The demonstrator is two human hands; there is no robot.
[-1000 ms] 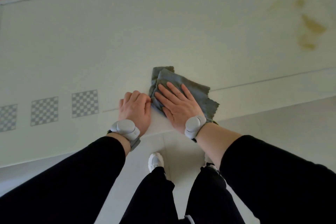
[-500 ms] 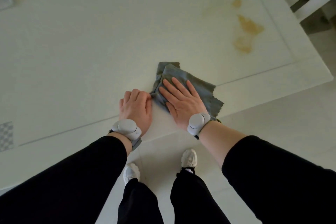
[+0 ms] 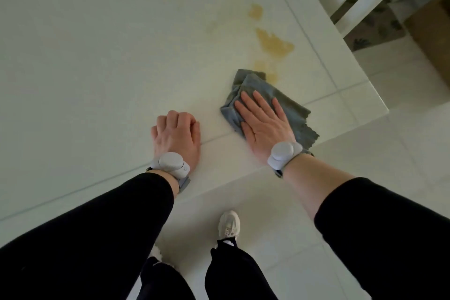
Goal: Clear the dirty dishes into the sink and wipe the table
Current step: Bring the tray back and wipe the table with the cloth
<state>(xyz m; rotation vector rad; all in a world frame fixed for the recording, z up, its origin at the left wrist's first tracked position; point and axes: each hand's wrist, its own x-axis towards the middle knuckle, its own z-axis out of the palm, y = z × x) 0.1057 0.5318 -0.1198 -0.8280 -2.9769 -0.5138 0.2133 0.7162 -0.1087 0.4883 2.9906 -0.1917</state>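
Wiping moves toward the spills

The right hand, fingers flat, has slid the folded grey cloth away from the curled, empty left hand to the yellow-brown stains on the white counter.

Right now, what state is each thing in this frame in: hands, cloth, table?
Left hand: fingers curled, holding nothing, resting on the table.
Right hand: flat, fingers straight, pressing the cloth.
Grey cloth: folded, lying on the table under the right hand.
Table: yellowish stains beyond the cloth, unwiped.
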